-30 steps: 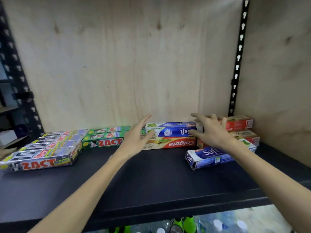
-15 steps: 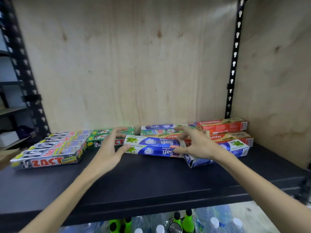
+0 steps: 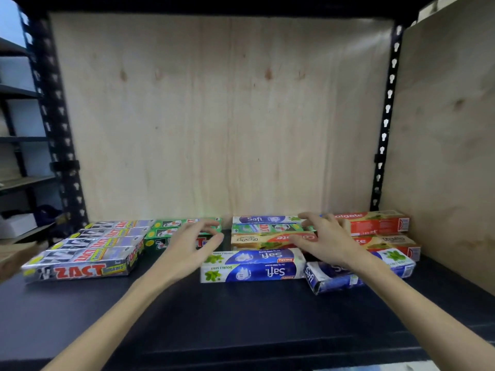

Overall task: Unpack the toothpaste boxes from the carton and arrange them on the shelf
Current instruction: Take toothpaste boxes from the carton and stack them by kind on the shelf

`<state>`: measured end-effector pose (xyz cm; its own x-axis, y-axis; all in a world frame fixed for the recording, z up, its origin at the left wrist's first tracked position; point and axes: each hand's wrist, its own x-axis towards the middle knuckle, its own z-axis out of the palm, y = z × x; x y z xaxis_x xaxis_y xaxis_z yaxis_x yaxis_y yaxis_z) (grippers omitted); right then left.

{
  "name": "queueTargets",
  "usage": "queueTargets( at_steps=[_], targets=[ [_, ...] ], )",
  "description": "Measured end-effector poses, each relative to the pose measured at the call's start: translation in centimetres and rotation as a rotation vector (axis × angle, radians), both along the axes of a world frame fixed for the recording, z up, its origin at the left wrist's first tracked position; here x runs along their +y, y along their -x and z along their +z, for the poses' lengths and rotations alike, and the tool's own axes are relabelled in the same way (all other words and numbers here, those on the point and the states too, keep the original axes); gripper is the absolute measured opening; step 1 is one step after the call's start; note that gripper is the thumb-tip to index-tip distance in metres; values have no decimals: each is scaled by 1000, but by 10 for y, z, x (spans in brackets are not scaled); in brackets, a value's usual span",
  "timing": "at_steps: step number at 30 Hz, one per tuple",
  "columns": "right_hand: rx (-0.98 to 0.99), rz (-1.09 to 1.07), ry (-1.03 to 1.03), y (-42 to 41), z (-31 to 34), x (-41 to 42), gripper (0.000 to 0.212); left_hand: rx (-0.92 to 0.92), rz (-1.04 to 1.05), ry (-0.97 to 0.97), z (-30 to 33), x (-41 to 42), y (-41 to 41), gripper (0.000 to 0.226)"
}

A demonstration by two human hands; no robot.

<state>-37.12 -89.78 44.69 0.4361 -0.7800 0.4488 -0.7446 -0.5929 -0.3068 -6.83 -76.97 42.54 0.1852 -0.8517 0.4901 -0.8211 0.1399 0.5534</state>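
On the dark shelf (image 3: 241,317), backed by a pale plywood panel (image 3: 219,116), the far left holds a block of silver Zact boxes (image 3: 88,253) lying flat side by side, their ends facing forward. Just right of them sit green Zact boxes (image 3: 171,232), partly hidden behind the left hand (image 3: 191,246). That hand hovers above the shelf with its fingers (image 3: 206,226) loosely spread and slightly curled, gripping nothing. Beside it, at the middle front, lie two blue-and-white Safi boxes (image 3: 251,266) pressed together lengthwise, printed upside down to the viewer. Behind them a Colgate box (image 3: 265,241) lies flat, with another green box and a further Safi box (image 3: 263,219) nearer the panel. The right hand (image 3: 328,241) reaches over this group, fingers spread and bent, holding nothing; whether the tips touch the boxes below I cannot tell. Under the wrist lies a dented blue Safi box (image 3: 329,278), angled. At far right, red Colgate boxes (image 3: 375,223) lie against the side panel.
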Motion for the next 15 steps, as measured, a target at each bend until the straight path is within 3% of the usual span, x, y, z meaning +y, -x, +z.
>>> queueTargets(
  at_steps=[3, 8, 12, 15],
  targets=[
    [129, -81, -1, -15, 3, -12, 76, -178, 91, -51, 11, -34, 18, 46],
    [255, -195, -41, -31, -2, -25, 87, -309, 188, -208, 11, -73, 34, 53],
    [168, -179, -33, -34, -8, -32, 88, -282, 224, -227, -2, -88, 29, 59],
    [24, -162, 34, -36, -18, -35, 83, -186, 204, -260, -3, -92, 24, 80]
  ],
)
